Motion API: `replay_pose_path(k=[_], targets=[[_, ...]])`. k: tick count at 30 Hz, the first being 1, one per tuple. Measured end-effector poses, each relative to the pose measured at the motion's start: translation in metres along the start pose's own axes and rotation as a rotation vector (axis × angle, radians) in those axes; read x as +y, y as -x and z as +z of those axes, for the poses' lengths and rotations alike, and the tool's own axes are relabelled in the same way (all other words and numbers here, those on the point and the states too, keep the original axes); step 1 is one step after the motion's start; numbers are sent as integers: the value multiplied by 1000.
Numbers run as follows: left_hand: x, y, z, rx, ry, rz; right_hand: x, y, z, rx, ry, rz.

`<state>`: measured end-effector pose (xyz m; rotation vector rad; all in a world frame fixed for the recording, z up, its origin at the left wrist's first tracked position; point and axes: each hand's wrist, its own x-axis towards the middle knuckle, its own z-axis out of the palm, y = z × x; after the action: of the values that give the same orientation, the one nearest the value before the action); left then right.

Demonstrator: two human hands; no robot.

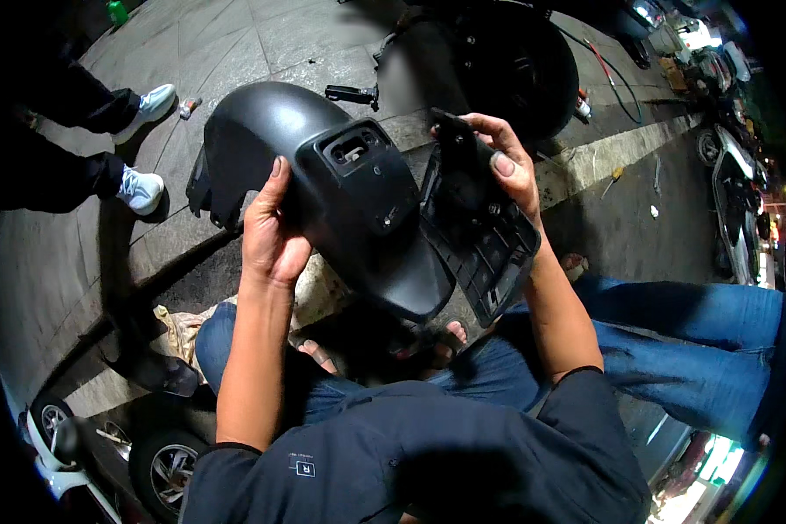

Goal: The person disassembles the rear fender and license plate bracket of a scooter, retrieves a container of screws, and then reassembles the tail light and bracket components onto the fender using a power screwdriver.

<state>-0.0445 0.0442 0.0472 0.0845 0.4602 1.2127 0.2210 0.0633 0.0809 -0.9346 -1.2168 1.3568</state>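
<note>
A black plastic motorbike mudguard (349, 231), curved and glossy, is tilted in front of my chest. On its flat mount area is a recessed slot with small holes. My left hand (275, 227) grips its left side, thumb on top and the other fingers hidden beneath. To its right, my right hand (506, 166) pinches the upper end of a black ribbed plastic bracket (485, 231), thumb on the near face. The bracket's inner, ribbed side faces up, close beside the mudguard's right edge; whether the two touch I cannot tell.
A dark tyre (533, 74) stands ahead, with a small black metal part (352, 93) on the paving to its left. A yellow-handled screwdriver (616, 176) lies at the right. Someone's white shoes (144, 189) are at the left; another person's jeans (690, 349) are at the right.
</note>
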Motion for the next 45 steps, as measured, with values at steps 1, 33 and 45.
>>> replay_pose_path(k=[1, 33, 45], targets=[[-3, 0, -1, -2, -1, -1, -2, 1, 2, 4, -27, 18], [-11, -3, 8, 73, -54, 9, -1, 14, -22, 210, -685, 298], [-10, -2, 5, 64, -201, 48, 0, 9, -23, 154, -663, 333]])
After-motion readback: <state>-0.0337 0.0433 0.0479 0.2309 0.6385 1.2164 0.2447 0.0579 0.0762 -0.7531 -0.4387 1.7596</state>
